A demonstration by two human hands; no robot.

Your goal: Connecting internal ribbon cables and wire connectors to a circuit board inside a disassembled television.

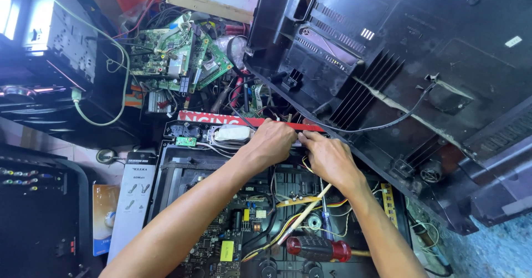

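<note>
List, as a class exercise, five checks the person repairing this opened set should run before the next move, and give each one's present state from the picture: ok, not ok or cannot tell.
1. Both hands in view at the work spot: ok. The left hand and right hand meet at the far edge of the open chassis.
2. What the fingers pinch: cannot tell, it is hidden.
3. Screwdriver within reach: ok, it lies on the circuit board beneath the right forearm.
4. Black back cover out of the way: ok, it is tilted up at the right.
5. Loose yellow wires clear of the hands: not ok, they run right under the right wrist.
</note>
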